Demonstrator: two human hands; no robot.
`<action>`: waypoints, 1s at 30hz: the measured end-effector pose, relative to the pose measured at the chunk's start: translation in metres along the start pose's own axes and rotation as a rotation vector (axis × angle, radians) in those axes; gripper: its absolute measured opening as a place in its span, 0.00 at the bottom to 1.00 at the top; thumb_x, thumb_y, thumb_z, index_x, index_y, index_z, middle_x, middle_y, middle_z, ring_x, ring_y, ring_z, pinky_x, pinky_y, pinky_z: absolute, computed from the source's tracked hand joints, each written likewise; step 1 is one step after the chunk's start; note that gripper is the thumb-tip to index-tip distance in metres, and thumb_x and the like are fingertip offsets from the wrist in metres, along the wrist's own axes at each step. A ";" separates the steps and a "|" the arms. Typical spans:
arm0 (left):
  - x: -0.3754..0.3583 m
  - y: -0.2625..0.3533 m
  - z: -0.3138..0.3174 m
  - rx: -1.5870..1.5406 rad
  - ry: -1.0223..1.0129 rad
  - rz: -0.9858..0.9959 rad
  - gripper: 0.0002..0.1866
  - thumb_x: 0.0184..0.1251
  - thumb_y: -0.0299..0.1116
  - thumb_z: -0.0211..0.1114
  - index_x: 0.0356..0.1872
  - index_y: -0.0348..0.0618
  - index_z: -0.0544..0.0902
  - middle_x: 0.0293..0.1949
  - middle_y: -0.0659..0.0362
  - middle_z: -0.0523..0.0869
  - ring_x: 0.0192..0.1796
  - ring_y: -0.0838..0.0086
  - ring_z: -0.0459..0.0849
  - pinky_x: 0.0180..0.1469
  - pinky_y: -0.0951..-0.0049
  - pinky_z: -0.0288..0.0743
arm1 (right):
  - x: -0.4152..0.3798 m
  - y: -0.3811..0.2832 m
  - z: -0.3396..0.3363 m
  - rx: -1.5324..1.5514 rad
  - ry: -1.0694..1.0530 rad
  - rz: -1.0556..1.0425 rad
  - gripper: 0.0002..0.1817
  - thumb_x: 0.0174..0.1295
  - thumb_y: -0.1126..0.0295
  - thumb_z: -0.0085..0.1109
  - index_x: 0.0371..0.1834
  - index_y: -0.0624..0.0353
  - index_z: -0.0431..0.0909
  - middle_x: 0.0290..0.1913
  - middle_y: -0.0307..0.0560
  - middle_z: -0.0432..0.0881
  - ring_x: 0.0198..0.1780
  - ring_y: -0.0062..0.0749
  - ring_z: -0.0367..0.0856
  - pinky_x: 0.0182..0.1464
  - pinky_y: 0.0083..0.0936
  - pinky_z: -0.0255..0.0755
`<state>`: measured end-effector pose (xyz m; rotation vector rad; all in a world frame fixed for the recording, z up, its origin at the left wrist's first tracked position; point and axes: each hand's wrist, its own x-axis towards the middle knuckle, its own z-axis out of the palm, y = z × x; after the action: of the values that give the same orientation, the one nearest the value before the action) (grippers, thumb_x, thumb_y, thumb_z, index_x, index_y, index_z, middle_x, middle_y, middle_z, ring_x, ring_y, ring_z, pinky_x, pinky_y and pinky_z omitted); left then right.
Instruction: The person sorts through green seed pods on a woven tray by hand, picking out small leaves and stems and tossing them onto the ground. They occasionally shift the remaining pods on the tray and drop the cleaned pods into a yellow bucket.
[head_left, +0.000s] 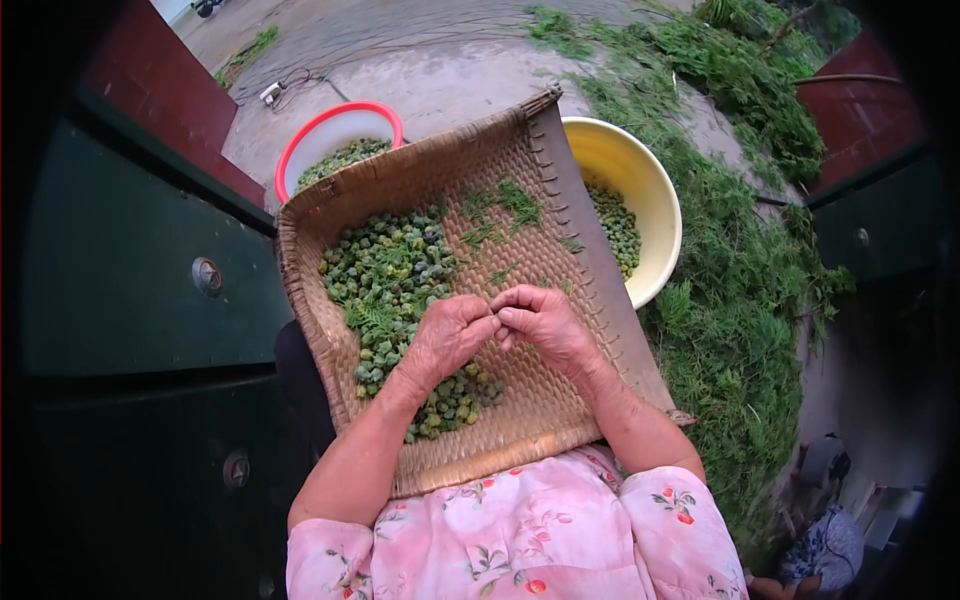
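A woven winnowing basket (540, 400) rests on my lap. On its left side lies a heap of green seed cones (385, 262) mixed with leafy bits. Over the middle of the basket, my left hand (455, 335) and my right hand (540, 322) meet at the fingertips. Both hands are closed in a pinch, and whatever is between the fingers is too small or hidden to name. Small green sprigs (518, 203) are scattered across the upper part of the weave.
Beyond the basket stand a red-rimmed white basin (283, 165) and a yellow basin (655, 220), both holding cones. Cut evergreen branches (730, 370) cover the ground on the right. A dark green door (130, 270) is at left; another person (825, 550) appears lower right.
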<state>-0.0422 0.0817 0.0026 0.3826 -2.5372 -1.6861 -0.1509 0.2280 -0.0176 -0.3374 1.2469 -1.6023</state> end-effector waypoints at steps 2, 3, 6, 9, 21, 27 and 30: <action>-0.001 0.006 -0.005 -0.074 -0.052 -0.031 0.10 0.59 0.33 0.64 0.27 0.34 0.81 0.22 0.59 0.76 0.27 0.76 0.75 0.32 0.72 0.70 | -0.002 -0.001 -0.001 -0.134 -0.054 -0.106 0.08 0.65 0.75 0.56 0.43 0.67 0.78 0.31 0.43 0.81 0.27 0.22 0.80 0.32 0.18 0.78; 0.000 0.007 -0.006 -0.168 -0.087 -0.096 0.10 0.59 0.33 0.64 0.26 0.35 0.81 0.22 0.61 0.76 0.27 0.77 0.75 0.31 0.73 0.69 | -0.003 -0.004 -0.002 -0.196 -0.068 -0.140 0.07 0.64 0.76 0.56 0.43 0.67 0.78 0.30 0.43 0.81 0.27 0.21 0.80 0.31 0.18 0.77; 0.000 0.005 -0.009 -0.421 -0.172 -0.235 0.10 0.57 0.33 0.65 0.24 0.36 0.81 0.22 0.64 0.76 0.27 0.80 0.73 0.31 0.76 0.68 | -0.006 -0.015 -0.002 -0.249 -0.109 -0.161 0.06 0.63 0.78 0.56 0.41 0.68 0.79 0.29 0.42 0.81 0.27 0.20 0.79 0.30 0.17 0.76; -0.001 0.004 -0.009 -0.575 -0.205 -0.255 0.09 0.58 0.33 0.65 0.24 0.36 0.81 0.23 0.65 0.77 0.27 0.82 0.73 0.32 0.78 0.67 | -0.005 -0.015 -0.011 -0.073 -0.036 -0.056 0.07 0.63 0.78 0.56 0.42 0.69 0.79 0.29 0.43 0.81 0.27 0.22 0.80 0.31 0.17 0.77; 0.003 -0.020 0.009 -0.025 0.125 0.156 0.16 0.65 0.25 0.61 0.53 0.34 0.80 0.61 0.46 0.76 0.64 0.61 0.74 0.65 0.69 0.66 | 0.011 -0.030 -0.123 0.743 0.621 -0.531 0.21 0.69 0.76 0.48 0.62 0.72 0.56 0.54 0.67 0.68 0.54 0.54 0.75 0.58 0.44 0.76; 0.005 -0.008 -0.012 0.235 0.498 0.192 0.17 0.57 0.21 0.64 0.50 0.38 0.81 0.65 0.47 0.71 0.68 0.58 0.69 0.68 0.65 0.61 | 0.007 -0.028 -0.148 0.870 0.545 -0.572 0.24 0.70 0.74 0.46 0.64 0.72 0.51 0.63 0.75 0.59 0.65 0.63 0.64 0.67 0.51 0.67; 0.004 -0.006 -0.047 0.649 0.866 0.219 0.21 0.55 0.22 0.65 0.52 0.38 0.79 0.62 0.46 0.72 0.64 0.55 0.71 0.67 0.62 0.63 | 0.001 -0.043 -0.093 0.261 0.596 -0.405 0.21 0.69 0.72 0.50 0.60 0.73 0.62 0.55 0.65 0.72 0.53 0.44 0.78 0.49 0.35 0.81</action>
<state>-0.0362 0.0364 0.0153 0.6531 -2.2141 -0.4005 -0.2416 0.2752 -0.0213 0.0737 1.4391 -2.2969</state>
